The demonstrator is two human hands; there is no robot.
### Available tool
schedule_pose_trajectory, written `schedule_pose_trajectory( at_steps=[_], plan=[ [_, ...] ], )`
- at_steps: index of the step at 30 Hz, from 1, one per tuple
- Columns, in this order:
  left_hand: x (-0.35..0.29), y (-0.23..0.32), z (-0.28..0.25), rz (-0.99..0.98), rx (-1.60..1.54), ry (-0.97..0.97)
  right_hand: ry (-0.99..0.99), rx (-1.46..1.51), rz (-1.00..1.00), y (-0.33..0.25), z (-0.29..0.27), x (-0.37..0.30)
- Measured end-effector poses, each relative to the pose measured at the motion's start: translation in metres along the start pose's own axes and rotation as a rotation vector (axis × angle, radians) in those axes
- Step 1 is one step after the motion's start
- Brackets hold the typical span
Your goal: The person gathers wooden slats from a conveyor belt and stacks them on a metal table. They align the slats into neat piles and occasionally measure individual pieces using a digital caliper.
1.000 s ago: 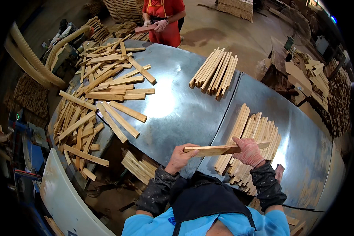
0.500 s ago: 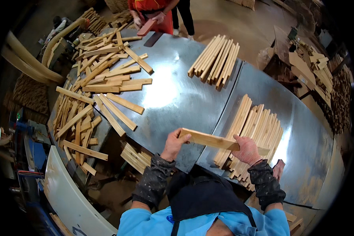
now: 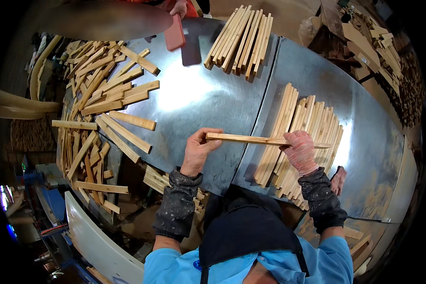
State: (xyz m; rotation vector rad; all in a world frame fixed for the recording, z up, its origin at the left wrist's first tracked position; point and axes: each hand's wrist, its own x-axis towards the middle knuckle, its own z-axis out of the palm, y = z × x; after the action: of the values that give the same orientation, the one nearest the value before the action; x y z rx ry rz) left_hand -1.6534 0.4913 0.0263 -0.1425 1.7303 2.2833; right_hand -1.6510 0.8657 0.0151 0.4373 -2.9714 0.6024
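Observation:
My bare left hand (image 3: 196, 150) grips the left end of a wooden strip (image 3: 251, 138), thumb along its near side. My right hand (image 3: 300, 150), in a pinkish knit glove, is closed round the same strip towards its other end. The strip is held roughly level, its narrow edge showing. Beneath its right part and my right hand, a row of wooden strips (image 3: 275, 132) lies side by side on the metal table (image 3: 222, 113). A loose pinkish glove (image 3: 338, 181) rests on the table right of my right forearm.
A jumbled pile of wooden strips (image 3: 97, 97) covers the table's left side. Another bundle of strips (image 3: 241, 40) lies at the far edge. Across the table, a person's gloved hand (image 3: 179, 8) holds a red flat rectangular thing (image 3: 175, 33). A blurred oval (image 3: 109, 21) covers the upper left.
The strip has turned in my hands from its broad face to its narrow edge. The other person's red thing has come further over the table. The whole view has shifted.

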Motion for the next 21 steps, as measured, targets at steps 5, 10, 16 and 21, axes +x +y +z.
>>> schedule_pose_trajectory(
  at_steps=[5, 10, 16, 21],
  plan=[
    [0.037, -0.029, -0.01, -0.094, -0.029, 0.247, 0.005, -0.019, 0.008, 0.031, 0.002, 0.012],
    [0.079, -0.102, -0.064, 0.006, 0.37, 0.696, -0.052, -0.05, 0.127, 0.058, 0.004, 0.008],
    [0.12, -0.106, -0.051, -0.314, 1.097, 0.563, -0.211, -0.071, 0.228, 0.068, 0.019, -0.002],
    [0.128, -0.144, -0.047, -0.473, 1.207, 0.624, -0.259, -0.039, 0.273, 0.068, 0.029, -0.014]
  ],
)
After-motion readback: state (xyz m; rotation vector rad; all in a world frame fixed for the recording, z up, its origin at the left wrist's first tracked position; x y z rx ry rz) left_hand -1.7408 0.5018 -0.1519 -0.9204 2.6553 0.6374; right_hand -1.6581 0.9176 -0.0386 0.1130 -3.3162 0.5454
